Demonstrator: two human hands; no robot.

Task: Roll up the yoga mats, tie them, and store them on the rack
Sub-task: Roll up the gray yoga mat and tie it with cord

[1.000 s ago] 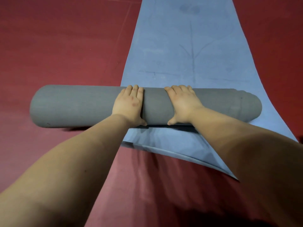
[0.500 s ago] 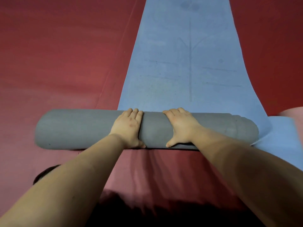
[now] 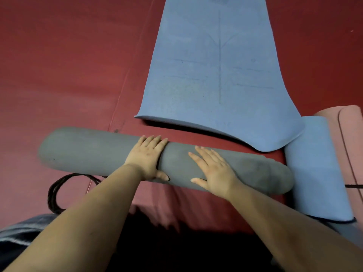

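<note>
A rolled grey yoga mat (image 3: 94,152) lies across the red floor in front of me, its right end slightly nearer. My left hand (image 3: 146,158) rests on the middle of the roll, fingers laid over the top and thumb on the near side. A thin dark line runs over the roll beside this hand; I cannot tell if it is a strap. My right hand (image 3: 214,171) lies flat on the roll further right, fingers straight and spread. A black strap (image 3: 54,193) loops on the floor under the roll's left part.
A flat blue mat (image 3: 216,71) stretches away beyond the roll, its near edge curled up. To the right lie another blue mat (image 3: 318,173) and a pink mat (image 3: 351,138) with a black strap (image 3: 353,186). Red floor (image 3: 68,75) surrounds everything.
The grey roll has come toward me off the blue mat onto the red floor. My right hand has flattened and slid to the right along the roll.
</note>
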